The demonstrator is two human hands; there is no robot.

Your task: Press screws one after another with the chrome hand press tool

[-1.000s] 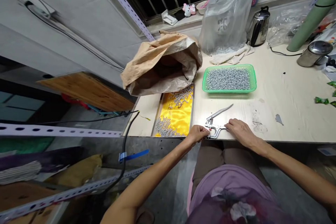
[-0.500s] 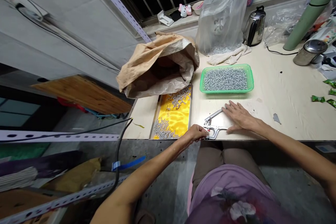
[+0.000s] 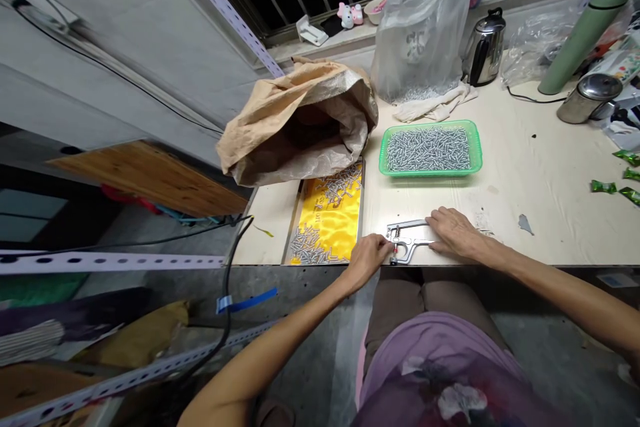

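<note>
Silver snap-fastener-style pliers [image 3: 406, 242] with a coil spring lie at the table's front edge. My right hand [image 3: 455, 232] is wrapped round the ends of both handles, which are squeezed close together. At the jaw end, the fingertips of my left hand [image 3: 370, 255] are pinched together; whatever they hold is too small or hidden to make out. Left of that hand is a shallow tray with a yellow bottom [image 3: 333, 227], bearing two heaps of small metal pieces [image 3: 310, 247]. Beyond the pliers stands a green plastic basket [image 3: 430, 173] full of similar metal pieces.
A brown paper sack [image 3: 295, 127] gapes over the tray's far end. Behind the basket are a cloth [image 3: 435, 105], a clear plastic bag [image 3: 420, 33] and a steel kettle [image 3: 485, 47]. A green flask [image 3: 587, 40], steel mug [image 3: 590, 97] and green-wrapped sweets [image 3: 603, 187] lie right.
My right hand first spread open onto the raised upper handle, then closed round both handles. The upper handle has come down toward the lower one. My left hand stays at the jaw.
</note>
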